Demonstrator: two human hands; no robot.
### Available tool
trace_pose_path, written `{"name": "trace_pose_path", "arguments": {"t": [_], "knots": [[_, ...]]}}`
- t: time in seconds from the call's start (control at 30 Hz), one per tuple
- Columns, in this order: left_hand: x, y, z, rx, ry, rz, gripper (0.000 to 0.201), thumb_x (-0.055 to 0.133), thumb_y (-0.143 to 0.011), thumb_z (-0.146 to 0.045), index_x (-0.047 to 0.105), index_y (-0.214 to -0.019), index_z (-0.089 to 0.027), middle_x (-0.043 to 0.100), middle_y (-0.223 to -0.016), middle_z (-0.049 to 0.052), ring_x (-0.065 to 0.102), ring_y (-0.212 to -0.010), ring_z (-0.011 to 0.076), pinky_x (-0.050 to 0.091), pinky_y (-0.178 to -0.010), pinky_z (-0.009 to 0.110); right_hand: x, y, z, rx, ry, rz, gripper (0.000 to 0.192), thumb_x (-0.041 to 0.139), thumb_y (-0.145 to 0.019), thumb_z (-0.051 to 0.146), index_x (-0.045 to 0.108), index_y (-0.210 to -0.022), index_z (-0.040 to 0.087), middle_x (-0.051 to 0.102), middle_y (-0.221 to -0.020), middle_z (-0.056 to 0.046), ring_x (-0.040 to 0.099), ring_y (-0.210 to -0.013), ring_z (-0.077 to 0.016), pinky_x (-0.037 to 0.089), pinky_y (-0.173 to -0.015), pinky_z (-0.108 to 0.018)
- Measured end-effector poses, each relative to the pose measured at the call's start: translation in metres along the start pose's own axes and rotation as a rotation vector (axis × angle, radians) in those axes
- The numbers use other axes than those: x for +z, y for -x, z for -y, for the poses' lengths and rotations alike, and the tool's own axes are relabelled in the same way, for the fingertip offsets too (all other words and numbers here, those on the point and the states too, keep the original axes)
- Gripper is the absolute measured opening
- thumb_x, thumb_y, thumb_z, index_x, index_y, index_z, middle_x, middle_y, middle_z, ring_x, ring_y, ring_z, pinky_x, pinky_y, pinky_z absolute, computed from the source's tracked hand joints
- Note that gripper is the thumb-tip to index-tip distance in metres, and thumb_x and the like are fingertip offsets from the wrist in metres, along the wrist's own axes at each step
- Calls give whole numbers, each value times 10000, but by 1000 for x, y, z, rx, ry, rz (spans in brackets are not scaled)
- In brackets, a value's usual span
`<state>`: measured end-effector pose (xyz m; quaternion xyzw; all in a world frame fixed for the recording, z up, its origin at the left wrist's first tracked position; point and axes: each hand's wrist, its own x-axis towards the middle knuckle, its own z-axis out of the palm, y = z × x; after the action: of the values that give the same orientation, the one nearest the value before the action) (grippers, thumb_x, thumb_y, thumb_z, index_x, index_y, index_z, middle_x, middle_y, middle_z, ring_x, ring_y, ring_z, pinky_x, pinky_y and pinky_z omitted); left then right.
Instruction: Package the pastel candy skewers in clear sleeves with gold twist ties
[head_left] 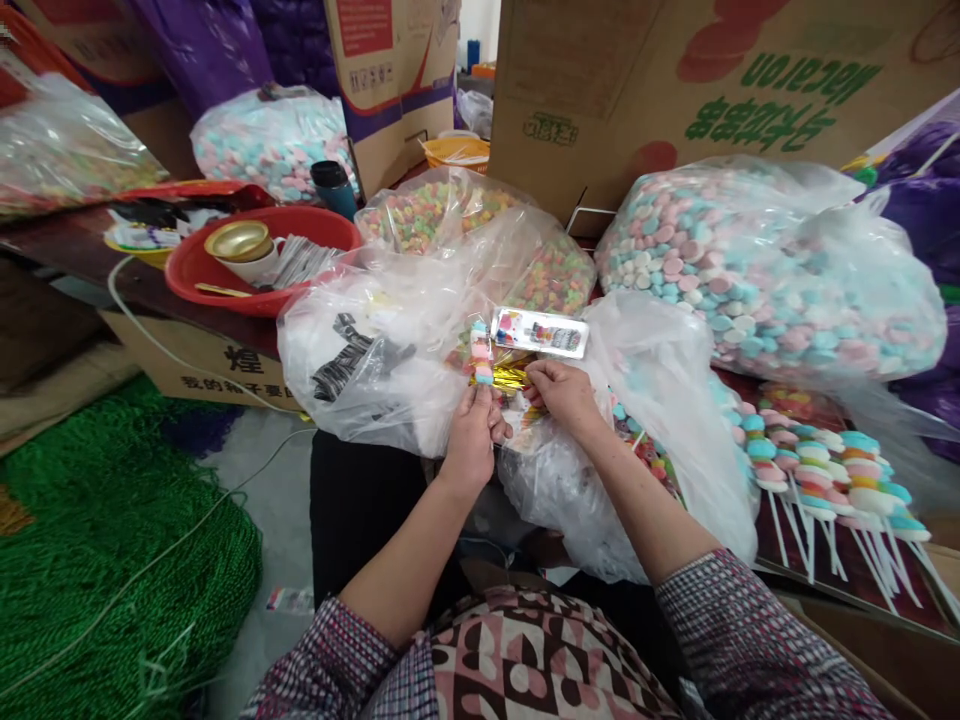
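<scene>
left hand [471,440] closed around lower end of candy skewer [481,352], skewer upright above fist, pastel pieces stacked. right hand [562,392] just beside it, fingertips pinching gold twist tie [511,377] at skewer base. both hands over open clear plastic bag [390,350] on lap. small clear packet [540,332] lies just behind hands. large bag of pink-blue candies [765,270] at right; finished skewers [825,480] laid in row beneath it. red basin [225,280] with gold lid at left.
</scene>
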<state>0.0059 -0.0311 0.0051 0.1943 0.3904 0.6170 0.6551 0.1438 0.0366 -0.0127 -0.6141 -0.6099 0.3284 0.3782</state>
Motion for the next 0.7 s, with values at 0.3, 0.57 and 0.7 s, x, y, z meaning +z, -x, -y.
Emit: {"name": "trace_pose_path", "arguments": {"t": [0.3,0.57,0.7], "knots": [[2,4,0,-1,-9,11,429,741,-766,-541,510,-770,-179,329,-466,-128,273,-357,18,358,-433,181,-14,13,16,-82,100,-212,304,575,-853,320,763,-1079,243,789,-866,-31,731,-794,-219,559,-854,-384],[7,7,-4,-53,-89,19,364,690,-818,-499,495,-771,-195,337,-466,-124,283,-352,34,368,-426,197,-19,37,38,-41,-155,-115,298,610,-831,353,775,-1034,212,767,-737,-20,711,-621,-188,593,-652,-328],[9,11,-2,-71,-151,68,276,701,-816,-378,488,-775,-207,373,-501,-114,321,-386,46,365,-428,193,-19,58,48,-183,45,-7,207,617,-833,300,797,-930,264,771,-734,-10,703,-610,-183,576,-640,-314]]}}
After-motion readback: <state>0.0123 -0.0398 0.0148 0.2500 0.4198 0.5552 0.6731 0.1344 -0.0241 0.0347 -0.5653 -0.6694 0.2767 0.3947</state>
